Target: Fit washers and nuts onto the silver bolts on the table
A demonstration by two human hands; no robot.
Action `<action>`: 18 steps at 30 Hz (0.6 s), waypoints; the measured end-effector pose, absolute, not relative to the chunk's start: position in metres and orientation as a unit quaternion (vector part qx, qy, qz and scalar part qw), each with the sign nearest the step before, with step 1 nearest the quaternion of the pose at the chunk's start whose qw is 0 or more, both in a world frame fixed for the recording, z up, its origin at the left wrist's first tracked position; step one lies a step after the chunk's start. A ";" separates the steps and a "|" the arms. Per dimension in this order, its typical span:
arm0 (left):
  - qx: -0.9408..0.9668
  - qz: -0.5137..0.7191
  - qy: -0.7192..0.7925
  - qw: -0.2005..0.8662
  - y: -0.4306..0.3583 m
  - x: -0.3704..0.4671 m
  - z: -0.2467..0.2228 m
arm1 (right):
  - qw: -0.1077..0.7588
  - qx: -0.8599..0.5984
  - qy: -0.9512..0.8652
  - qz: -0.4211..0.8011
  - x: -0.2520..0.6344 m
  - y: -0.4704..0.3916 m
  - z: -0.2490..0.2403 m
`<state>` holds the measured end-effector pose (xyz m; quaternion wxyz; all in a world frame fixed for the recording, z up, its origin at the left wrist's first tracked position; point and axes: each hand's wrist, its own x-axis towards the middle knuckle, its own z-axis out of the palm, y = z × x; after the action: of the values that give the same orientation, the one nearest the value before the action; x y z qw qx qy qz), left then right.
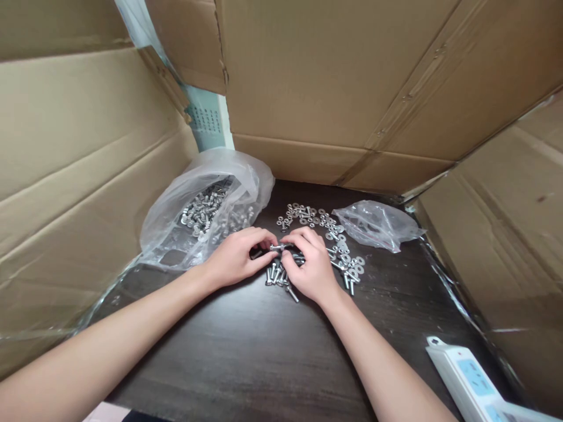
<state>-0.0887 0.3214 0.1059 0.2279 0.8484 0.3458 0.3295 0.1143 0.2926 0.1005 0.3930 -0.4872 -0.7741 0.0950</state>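
Observation:
My left hand [241, 255] and my right hand [309, 263] meet over the middle of the dark table. Between their fingertips lies a silver bolt [278, 248], pinched from both sides; whether a nut or washer sits on it is too small to tell. Just below the hands several loose bolts [275, 274] lie on the tabletop, partly covered by my right hand. Beyond and right of that hand spreads a scatter of washers [358, 265], nuts and more bolts.
An open clear plastic bag [246, 161] full of metal hardware stands at the left back. A flattened plastic bag [378, 224] lies at the right back. Cardboard walls [316, 76] enclose the table [246, 346] at the back and sides. A white power strip [461, 375] is at front right.

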 end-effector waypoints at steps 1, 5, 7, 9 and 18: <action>0.848 0.329 0.346 0.228 0.321 -0.089 0.106 | 0.395 -0.486 -0.774 0.096 0.114 0.293 0.101; 0.849 0.330 0.344 0.228 0.322 -0.089 0.105 | 0.399 -0.478 -0.776 0.095 0.114 0.293 0.102; 0.849 0.330 0.344 0.228 0.322 -0.089 0.105 | 0.400 -0.478 -0.776 0.095 0.114 0.292 0.101; 0.849 0.329 0.345 0.227 0.322 -0.090 0.104 | 0.401 -0.479 -0.775 0.095 0.114 0.292 0.101; 0.851 0.328 0.345 0.224 0.322 -0.089 0.105 | 0.402 -0.477 -0.776 0.094 0.114 0.292 0.102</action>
<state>-0.0893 0.3217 0.1048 0.2239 0.8506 0.3449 0.3278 0.1138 0.2921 0.1017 0.4015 -0.4772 -0.7760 0.0940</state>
